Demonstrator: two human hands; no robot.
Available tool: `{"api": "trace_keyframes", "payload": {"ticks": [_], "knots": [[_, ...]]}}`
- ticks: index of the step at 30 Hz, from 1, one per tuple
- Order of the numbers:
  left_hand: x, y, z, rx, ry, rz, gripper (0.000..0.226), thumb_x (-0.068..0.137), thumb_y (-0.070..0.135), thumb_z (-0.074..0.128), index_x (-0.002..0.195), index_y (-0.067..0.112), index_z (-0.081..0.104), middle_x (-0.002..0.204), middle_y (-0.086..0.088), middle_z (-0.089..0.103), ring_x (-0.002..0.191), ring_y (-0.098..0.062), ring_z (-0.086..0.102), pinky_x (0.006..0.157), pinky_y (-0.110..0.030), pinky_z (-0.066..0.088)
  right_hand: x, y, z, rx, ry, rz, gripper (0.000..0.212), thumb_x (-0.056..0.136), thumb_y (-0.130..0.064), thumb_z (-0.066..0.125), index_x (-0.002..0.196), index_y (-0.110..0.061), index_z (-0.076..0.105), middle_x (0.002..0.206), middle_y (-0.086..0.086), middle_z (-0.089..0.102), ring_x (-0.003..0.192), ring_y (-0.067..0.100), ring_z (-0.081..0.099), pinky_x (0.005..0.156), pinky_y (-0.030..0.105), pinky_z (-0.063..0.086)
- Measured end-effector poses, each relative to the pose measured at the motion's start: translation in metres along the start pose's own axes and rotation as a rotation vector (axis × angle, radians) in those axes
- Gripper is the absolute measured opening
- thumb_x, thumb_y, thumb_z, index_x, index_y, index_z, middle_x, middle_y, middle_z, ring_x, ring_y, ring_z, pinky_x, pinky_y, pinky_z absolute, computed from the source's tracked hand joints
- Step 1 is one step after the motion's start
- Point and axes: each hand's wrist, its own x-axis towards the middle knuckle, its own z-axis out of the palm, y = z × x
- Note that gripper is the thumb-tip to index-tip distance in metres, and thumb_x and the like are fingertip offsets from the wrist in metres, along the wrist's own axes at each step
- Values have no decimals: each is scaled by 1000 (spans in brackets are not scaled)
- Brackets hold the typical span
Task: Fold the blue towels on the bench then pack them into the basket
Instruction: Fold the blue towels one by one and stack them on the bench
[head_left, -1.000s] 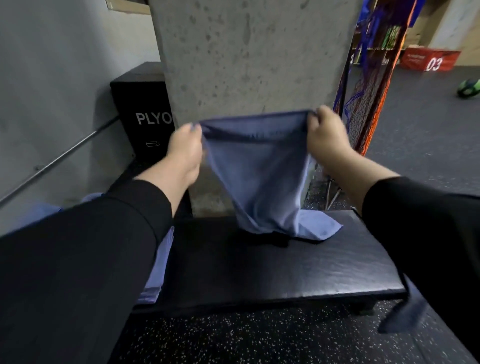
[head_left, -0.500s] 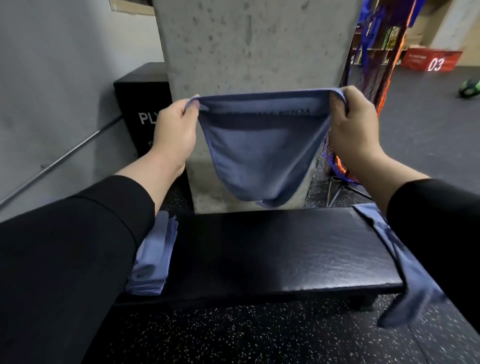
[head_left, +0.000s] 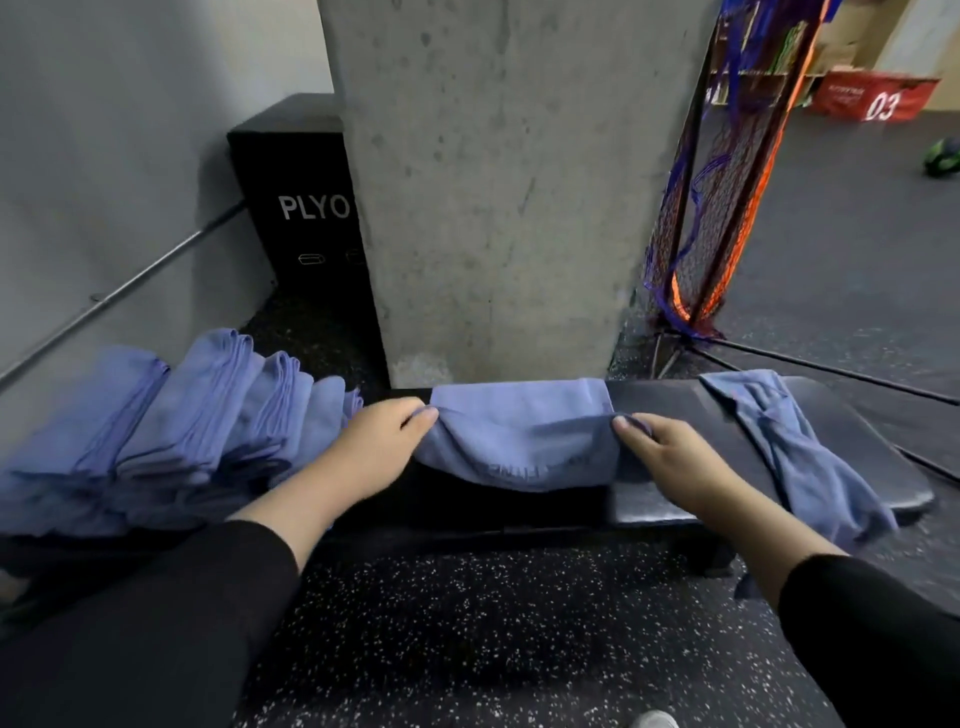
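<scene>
I pinch the blue towel (head_left: 519, 431) at both ends, my left hand (head_left: 379, 441) on its left corner and my right hand (head_left: 670, 457) on its right corner. It lies across the black bench (head_left: 675, 405), sagging over the near edge. Folded towels (head_left: 171, 415) sit left; a crumpled towel (head_left: 789, 447) lies right.

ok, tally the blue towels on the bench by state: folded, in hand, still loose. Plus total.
Folded blue towels stacked at the left: 5, as far as the edges show
Blue towel on the black padded bench, held by left hand and right hand: 1
Loose crumpled blue towel at the right end: 1
Total: 7
</scene>
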Motion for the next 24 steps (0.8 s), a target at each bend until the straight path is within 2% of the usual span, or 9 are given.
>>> {"api": "trace_keyframes", "payload": {"ticks": [2, 5, 8, 10, 13, 17, 20, 22, 24], "knots": [[-9, -8, 6, 9, -187, -51, 39, 107, 33, 44, 72, 17, 47, 69, 6, 51, 67, -11, 45, 71, -41, 41, -8, 8, 0, -68, -152, 56, 55, 96, -59, 50, 95, -6, 65, 88, 3, 73, 77, 7, 52, 85, 40, 51], [-21, -22, 12, 170, -408, -54, 37, 108, 33, 40, 76, 16, 46, 76, 2, 52, 71, -12, 46, 73, -38, 42, -16, 12, -1, -221, -246, 63, 38, 104, -40, 49, 97, -7, 66, 94, 8, 72, 80, 11, 55, 78, 26, 45], [-25, -27, 15, 269, -519, -77, 35, 109, 32, 37, 89, 10, 54, 91, -6, 61, 84, -23, 56, 80, -37, 43, -20, 19, 1, -338, -339, 89, 34, 104, -40, 48, 103, -11, 66, 101, 4, 72, 96, 20, 65, 88, 33, 46], [-24, -26, 15, 278, -522, -81, 35, 109, 31, 37, 91, 8, 56, 94, -8, 61, 88, -26, 57, 79, -37, 42, -21, 18, 1, -357, -348, 102, 34, 104, -40, 48, 105, -12, 67, 103, 4, 72, 100, 23, 65, 91, 36, 47], [-23, -24, 12, 300, -511, -74, 35, 109, 31, 37, 84, 12, 52, 90, -8, 60, 81, -21, 52, 73, -37, 38, -23, 11, -1, -358, -338, 110, 33, 105, -39, 48, 106, -13, 68, 103, 3, 72, 99, 22, 65, 87, 33, 46], [-30, -13, 7, 260, -545, -55, 37, 108, 33, 40, 90, 4, 55, 92, -12, 61, 78, -17, 49, 80, -40, 43, -26, 9, -7, -422, -328, 109, 35, 105, -38, 46, 97, -9, 65, 93, 3, 70, 87, 21, 61, 70, 30, 37], [-34, -5, 5, 161, -495, -26, 37, 106, 33, 44, 87, 4, 56, 91, -14, 63, 77, -15, 50, 82, -42, 45, -31, 7, -16, -459, -318, 99, 36, 105, -39, 47, 86, -11, 61, 81, -1, 66, 74, 15, 56, 63, 23, 38], [-35, -1, 3, 15, -466, -34, 39, 103, 35, 48, 89, 0, 57, 85, -10, 62, 78, -13, 51, 86, -46, 46, -33, 7, -23, -467, -313, 106, 38, 104, -41, 47, 90, -10, 64, 85, 4, 69, 79, 20, 61, 71, 26, 42], [-37, 3, 2, -213, -485, -103, 45, 98, 38, 52, 96, -7, 59, 85, -6, 63, 79, -13, 56, 83, -44, 50, -35, 4, -30, -453, -299, 110, 40, 104, -42, 48, 98, -8, 68, 94, 9, 72, 92, 26, 65, 81, 33, 45]]}}
